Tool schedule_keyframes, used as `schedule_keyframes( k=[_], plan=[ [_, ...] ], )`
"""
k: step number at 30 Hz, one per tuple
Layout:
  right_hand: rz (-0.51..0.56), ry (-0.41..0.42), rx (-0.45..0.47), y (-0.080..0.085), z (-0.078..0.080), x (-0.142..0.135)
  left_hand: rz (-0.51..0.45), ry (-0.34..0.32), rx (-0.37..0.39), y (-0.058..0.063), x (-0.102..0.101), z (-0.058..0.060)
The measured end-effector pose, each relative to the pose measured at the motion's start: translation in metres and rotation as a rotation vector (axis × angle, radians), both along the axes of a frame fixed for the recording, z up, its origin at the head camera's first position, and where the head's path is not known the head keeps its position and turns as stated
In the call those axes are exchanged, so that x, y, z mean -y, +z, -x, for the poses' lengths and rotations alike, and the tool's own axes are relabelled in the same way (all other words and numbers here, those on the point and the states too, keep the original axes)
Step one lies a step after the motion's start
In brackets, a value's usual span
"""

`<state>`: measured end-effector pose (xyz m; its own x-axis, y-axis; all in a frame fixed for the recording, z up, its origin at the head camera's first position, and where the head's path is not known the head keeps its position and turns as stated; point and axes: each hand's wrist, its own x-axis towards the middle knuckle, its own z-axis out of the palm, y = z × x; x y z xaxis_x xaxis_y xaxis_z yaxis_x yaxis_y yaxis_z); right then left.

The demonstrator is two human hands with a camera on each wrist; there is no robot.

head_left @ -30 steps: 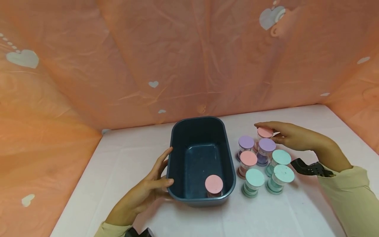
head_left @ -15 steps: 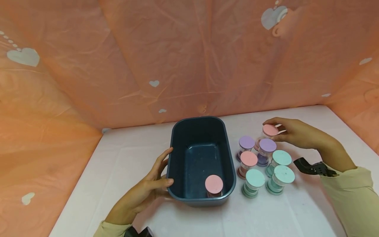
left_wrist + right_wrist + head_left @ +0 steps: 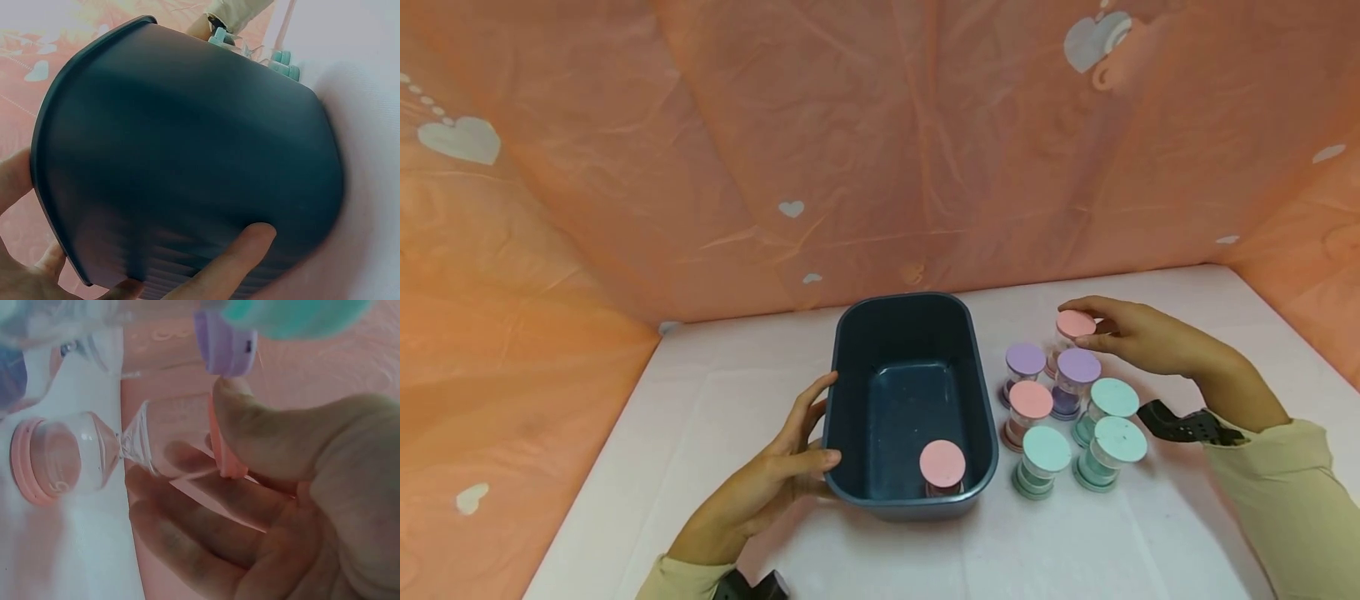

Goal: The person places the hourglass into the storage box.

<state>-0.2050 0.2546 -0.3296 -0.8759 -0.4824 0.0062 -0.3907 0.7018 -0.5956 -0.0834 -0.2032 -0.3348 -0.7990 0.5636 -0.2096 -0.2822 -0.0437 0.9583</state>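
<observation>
My left hand point(image 3: 775, 475) grips the glossy, dark blue, round-cornered bin point(image 3: 910, 408) at about eight o'clock, its fingers spread along the wall. The thumb and fingers of my right hand point(image 3: 1150, 337) clasp the top of a clear, pink-capped hourglass point(image 3: 1076, 323) at two o'clock from the bin; whether its base touches the table, I cannot tell. Another pink-capped hourglass point(image 3: 942, 463) stands at five o'clock inside the bin.

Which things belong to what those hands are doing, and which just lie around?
Likely in use: left hand, bin, pink hourglass inside it, right hand, pink hourglass it grips.

Likely idle: three green hourglasses, two purple hourglasses, third pink hourglass, orange sheet.
</observation>
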Motion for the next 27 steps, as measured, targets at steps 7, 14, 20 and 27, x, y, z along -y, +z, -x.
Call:
schedule_keyframes(
  k=[7, 14, 20, 27],
  plan=[
    [0.011, -0.072, -0.088, 0.004, -0.002, -0.006, -0.003, -0.004, -0.004, 0.0, 0.0, 0.0],
    [0.066, -0.159, -0.141, 0.016, -0.006, -0.016, 0.019, -0.002, -0.013, 0.0, -0.001, 0.0],
    [0.101, -0.212, -0.19, 0.027, -0.014, -0.018, 0.02, -0.005, -0.013, 0.0, -0.001, 0.0],
    [0.162, -0.207, -0.238, 0.041, -0.023, -0.013, 0.011, 0.003, -0.017, 0.0, 0.0, 0.0]
  ],
)
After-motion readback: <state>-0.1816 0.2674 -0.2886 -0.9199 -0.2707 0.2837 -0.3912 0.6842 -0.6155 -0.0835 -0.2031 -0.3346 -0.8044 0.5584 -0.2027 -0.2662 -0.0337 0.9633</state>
